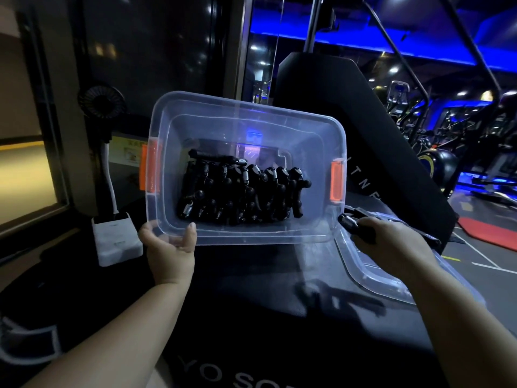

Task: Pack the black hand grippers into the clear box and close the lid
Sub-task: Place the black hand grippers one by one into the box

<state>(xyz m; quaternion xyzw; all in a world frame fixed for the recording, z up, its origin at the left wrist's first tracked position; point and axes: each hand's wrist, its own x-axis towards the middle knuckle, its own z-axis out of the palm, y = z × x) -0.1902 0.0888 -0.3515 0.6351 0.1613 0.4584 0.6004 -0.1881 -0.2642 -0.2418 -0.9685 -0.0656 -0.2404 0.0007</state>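
Gleaming clear box, orange latches

One box, one lid, two latches, many black grippers

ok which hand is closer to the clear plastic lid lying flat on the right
Right. The right hand, gripping a black hand gripper, is over the clear plastic lid; the left hand holds the near-left rim of the clear plastic box, away from it.

Both forearms reach up from the lower frame
Left hand, centre-left, pinches the clear box rim, thumb on top; right hand, centre-right, curls round a black hand gripper
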